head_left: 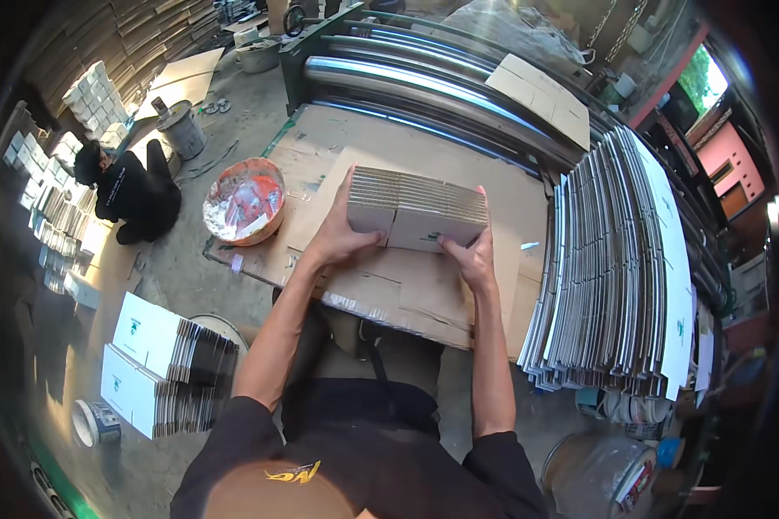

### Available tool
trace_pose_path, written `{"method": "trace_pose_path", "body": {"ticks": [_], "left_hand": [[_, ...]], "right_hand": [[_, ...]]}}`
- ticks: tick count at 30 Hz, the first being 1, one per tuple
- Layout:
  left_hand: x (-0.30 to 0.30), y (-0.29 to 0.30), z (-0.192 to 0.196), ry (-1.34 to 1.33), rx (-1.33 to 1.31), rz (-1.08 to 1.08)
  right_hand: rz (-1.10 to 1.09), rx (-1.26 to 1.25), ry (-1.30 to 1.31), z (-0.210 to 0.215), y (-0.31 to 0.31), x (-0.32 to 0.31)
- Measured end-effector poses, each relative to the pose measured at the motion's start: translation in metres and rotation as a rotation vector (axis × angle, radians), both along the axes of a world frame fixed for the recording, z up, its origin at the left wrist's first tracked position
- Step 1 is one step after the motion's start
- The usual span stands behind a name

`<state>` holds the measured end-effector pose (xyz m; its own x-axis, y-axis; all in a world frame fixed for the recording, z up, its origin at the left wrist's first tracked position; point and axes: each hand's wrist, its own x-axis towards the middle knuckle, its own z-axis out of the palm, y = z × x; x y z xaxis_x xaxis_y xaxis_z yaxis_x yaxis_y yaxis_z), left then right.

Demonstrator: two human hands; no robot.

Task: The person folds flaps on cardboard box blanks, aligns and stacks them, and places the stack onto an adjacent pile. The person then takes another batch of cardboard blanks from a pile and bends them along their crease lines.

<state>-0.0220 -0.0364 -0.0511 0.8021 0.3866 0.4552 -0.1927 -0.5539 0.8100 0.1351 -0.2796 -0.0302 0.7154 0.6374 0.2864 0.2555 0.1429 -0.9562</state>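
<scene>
Stack of folded, pale-faced corrugated cardboard pieces (417, 201): held between both hands over the flat table covered in brown cardboard (441, 298); from where I stood, underside contact could not be told. Left hand (341, 235) gripped the left end, right hand (476, 259) the right, thumbs against the near face. Judged risk: uneven squeeze could have let inner layers slip. Appearance: layers closely aligned, brown fluted edges uppermost, dark slit down the near face.
</scene>
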Motion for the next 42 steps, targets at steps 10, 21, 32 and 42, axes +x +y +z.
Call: {"method": "trace_pose_path", "body": {"ticks": [10, 21, 32, 42], "left_hand": [[0.002, 0.002, 0.001, 0.049, -0.027, -0.039], [0.0, 0.005, 0.007, 0.063, 0.043, 0.002], [-0.051, 0.014, 0.041, 0.211, -0.692, -0.47], [-0.103, -0.05, -0.02, 0.278, -1.079, -0.862]], "right_hand": [[-0.03, 0.04, 0.034, -0.008, 0.004, -0.001], [-0.018, 0.044, 0.077, -0.02, 0.009, 0.001], [-0.014, 0.052, -0.06, 0.007, -0.021, 0.008], [0.554, -0.002, 0.202, 0.065, -0.015, -0.065]]}}
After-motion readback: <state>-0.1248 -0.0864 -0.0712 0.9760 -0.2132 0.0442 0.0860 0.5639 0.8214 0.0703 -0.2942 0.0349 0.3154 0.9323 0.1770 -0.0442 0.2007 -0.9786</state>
